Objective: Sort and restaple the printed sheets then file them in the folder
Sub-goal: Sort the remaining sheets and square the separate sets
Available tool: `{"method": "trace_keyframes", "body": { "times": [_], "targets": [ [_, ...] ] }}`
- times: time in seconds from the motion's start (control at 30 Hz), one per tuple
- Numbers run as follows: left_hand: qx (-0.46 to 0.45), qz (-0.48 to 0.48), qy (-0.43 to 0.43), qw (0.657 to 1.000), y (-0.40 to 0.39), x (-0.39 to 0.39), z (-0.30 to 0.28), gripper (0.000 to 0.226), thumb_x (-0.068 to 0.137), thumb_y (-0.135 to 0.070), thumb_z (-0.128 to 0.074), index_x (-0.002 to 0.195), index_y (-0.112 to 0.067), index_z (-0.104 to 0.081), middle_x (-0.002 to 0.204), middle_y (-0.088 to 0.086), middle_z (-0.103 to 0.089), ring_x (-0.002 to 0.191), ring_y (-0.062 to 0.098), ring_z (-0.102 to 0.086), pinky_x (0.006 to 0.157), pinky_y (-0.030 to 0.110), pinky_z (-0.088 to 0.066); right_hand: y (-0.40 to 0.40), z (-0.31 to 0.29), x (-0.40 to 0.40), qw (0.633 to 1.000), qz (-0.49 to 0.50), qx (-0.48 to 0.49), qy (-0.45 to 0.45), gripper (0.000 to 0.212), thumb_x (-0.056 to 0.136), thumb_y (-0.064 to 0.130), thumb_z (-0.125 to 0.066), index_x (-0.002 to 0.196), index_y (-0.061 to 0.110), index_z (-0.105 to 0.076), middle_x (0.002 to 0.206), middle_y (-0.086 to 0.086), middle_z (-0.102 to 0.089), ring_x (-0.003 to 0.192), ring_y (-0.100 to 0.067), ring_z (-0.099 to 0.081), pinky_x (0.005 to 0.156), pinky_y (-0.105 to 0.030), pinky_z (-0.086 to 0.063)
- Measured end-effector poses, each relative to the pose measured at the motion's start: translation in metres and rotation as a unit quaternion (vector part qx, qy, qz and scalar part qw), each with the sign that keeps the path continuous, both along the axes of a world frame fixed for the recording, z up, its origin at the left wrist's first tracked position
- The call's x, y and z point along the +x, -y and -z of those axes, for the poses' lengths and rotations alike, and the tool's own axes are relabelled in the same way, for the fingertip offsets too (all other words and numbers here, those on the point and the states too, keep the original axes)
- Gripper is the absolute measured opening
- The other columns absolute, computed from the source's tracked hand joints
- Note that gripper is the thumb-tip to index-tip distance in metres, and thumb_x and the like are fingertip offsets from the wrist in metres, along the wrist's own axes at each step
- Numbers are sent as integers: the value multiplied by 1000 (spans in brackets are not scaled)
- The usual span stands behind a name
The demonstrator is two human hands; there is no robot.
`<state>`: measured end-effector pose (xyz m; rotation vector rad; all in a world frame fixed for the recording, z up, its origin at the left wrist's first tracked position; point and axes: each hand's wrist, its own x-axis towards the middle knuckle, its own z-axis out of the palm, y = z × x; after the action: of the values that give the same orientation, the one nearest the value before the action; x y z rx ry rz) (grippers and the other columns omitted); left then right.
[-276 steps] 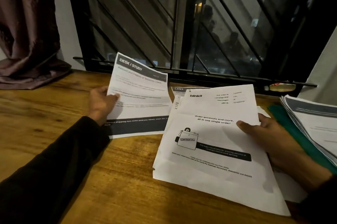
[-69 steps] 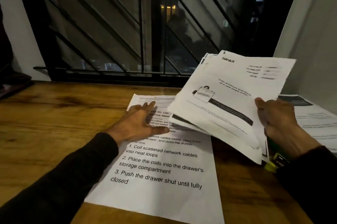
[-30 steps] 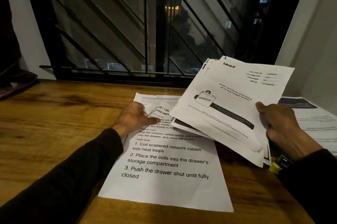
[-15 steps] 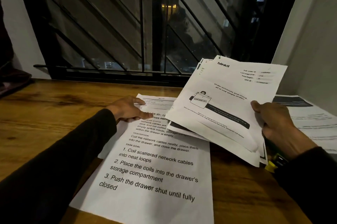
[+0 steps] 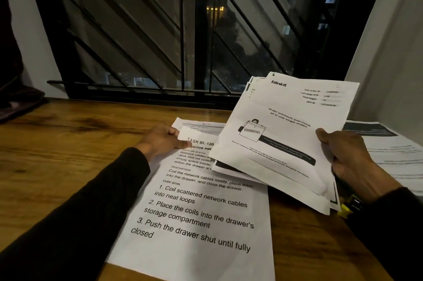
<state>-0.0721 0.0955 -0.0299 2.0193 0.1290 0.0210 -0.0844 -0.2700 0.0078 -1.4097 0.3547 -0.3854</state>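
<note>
Sorting printed sheets, the left hand (image 5: pixel 163 141) pinched the task sheet's (image 5: pixel 196 216) curled top corner to lift it off the worktop (image 5: pixel 57 166), while the right hand (image 5: pixel 343 157) gripped the stack (image 5: pixel 281 134) above the sheet, keeping it clear.

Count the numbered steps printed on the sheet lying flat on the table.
3, all under TASK GOAL on the task sheet: step 1 uppermost, step 2 mid-sheet, step 3 nearest its bottom edge. None appear hidden.
</note>
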Motion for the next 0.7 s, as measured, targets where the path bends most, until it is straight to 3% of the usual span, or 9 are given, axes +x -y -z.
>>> {"method": "trace_keyframes", "body": {
  "times": [0.07,0.1,0.17,0.23,0.33,0.47,0.53,0.63,0.7],
  "targets": [
    [-137,2,30,990,-3,-8,-1,34,64,-16,-88,81,2,-65,86,14,-74,78,26,-71,78,32,-58,3,-1,1,1000,0,2,-7,9,90,8,-65,98,9,-59,99,-4,-61,73,-15,-57,60,-28,-46],
    [-176,-14,48,983,-4,-12,-4,26,73,-13,-82,89,0,-68,94,15,-75,80,26,-74,73,34,-60,4,-1,0,1000,3,2,-8,9,90,9,-65,87,11,-57,94,-4,-61,73,-16,-56,61,-28,-47],
    [-178,-67,104,976,-5,-16,-13,18,86,-12,-71,101,-3,-67,99,9,-75,82,22,-74,65,30,-59,9,-2,2,1000,9,3,-11,21,89,11,-67,74,13,-52,93,-7,-59,79,-19,-56,73,-32,-52],
    [-201,-118,170,958,-12,-16,-18,12,92,-13,-65,102,-7,-66,104,6,-74,91,22,-72,77,34,-59,12,-3,0,1000,13,11,-18,22,89,14,-68,73,12,-52,97,-11,-57,83,-22,-54,87,-38,-50],
    [-254,-174,232,923,-26,-12,-20,3,93,-11,-65,92,-14,-66,106,9,-73,101,27,-70,91,42,-56,15,-5,2,1000,8,12,-20,19,89,15,-68,75,12,-55,95,-10,-60,87,-24,-57,86,-38,-51],
    [-274,-203,261,903,-36,-8,-23,14,93,-10,-66,82,-18,-64,97,7,-72,90,23,-68,88,40,-56,15,-4,2,1000,-23,5,-5,7,90,12,-65,86,9,-60,85,-2,-66,76,-17,-64,66,-29,-50],
    [-276,-208,267,900,-35,-7,-23,14,94,-9,-65,82,-17,-63,102,13,-71,85,18,-68,85,37,-57,11,-4,0,999,-47,3,12,2,91,11,-64,90,10,-63,81,2,-69,72,-13,-66,70,-29,-51],
    [-269,-216,267,900,-27,-11,-26,12,94,-10,-64,83,-15,-63,101,13,-71,80,14,-69,74,27,-58,4,-5,-6,997,-70,10,24,20,90,11,-64,110,7,-63,105,-5,-70,95,-23,-67,83,-36,-54],
    [-280,-211,251,902,-19,-15,-27,8,94,-11,-64,86,-13,-63,101,13,-72,83,20,-71,72,29,-59,-2,-5,-10,995,-95,9,27,25,90,11,-63,115,11,-63,107,-3,-70,97,-21,-67,79,-33,-56]
  ]
}}
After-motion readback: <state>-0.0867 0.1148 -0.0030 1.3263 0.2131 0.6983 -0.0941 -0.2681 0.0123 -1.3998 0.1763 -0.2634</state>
